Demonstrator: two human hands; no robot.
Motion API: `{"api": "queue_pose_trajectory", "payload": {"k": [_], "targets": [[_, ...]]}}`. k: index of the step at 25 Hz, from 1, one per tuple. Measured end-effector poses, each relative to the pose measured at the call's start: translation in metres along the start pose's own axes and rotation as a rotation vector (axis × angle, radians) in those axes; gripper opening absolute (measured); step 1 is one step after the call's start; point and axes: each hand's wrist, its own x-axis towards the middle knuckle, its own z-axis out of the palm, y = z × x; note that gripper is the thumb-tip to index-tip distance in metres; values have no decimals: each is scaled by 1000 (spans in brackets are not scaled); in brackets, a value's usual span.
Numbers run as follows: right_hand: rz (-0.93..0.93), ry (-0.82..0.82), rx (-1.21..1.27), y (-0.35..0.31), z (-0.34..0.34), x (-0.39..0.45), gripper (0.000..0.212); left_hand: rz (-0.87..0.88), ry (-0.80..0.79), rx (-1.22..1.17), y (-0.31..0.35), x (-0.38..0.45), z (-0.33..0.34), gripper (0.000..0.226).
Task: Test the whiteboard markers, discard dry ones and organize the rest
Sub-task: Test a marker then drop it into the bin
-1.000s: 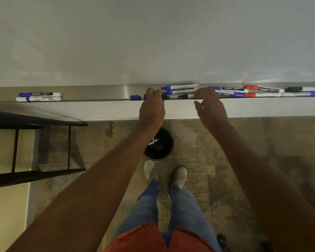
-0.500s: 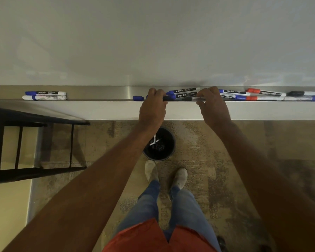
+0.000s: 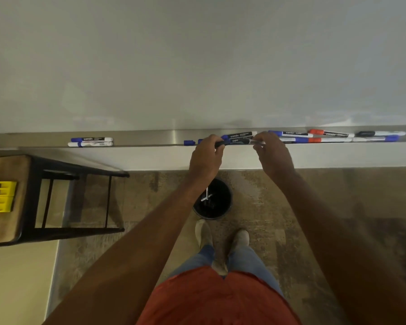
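A metal marker tray [image 3: 150, 137] runs along the bottom of the whiteboard [image 3: 197, 62]. My left hand [image 3: 205, 158] pinches the dark cap end of a marker [image 3: 238, 141] lying along the tray's front edge. My right hand [image 3: 271, 156] pinches the same marker's other end. Another blue-capped marker [image 3: 239, 135] lies just behind it. A loose blue cap [image 3: 189, 143] sits left of my left hand. Two blue markers [image 3: 90, 141] lie side by side at the tray's left. Several blue, red and black markers [image 3: 333, 136] lie to the right.
A black round bin [image 3: 223, 207] stands on the carpet below the tray, between my arms, with white markers inside. A black-framed wooden stool [image 3: 10, 198] with a yellow object [image 3: 0, 195] stands at the left. My feet are just behind the bin.
Both hands have closed onto the ends of one marker at the tray's front edge. The view has shifted slightly, bringing the stool top into sight.
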Motion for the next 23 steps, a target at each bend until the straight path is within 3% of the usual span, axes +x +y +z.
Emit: {"api": "queue_pose_trajectory", "payload": {"k": [6, 12, 17, 23], "targets": [[59, 122, 201, -38, -30, -24, 20, -104, 38, -356, 35, -9, -31, 18], [159, 296, 632, -110, -74, -46, 22, -148, 82, -799, 95, -18, -81, 18], [98, 390, 1012, -170, -135, -66, 23, 46, 138, -872, 154, -30, -135, 15], [-128, 511, 1152, -214, -203, -79, 7, 293, 264, -859, 213, -42, -185, 3]]}}
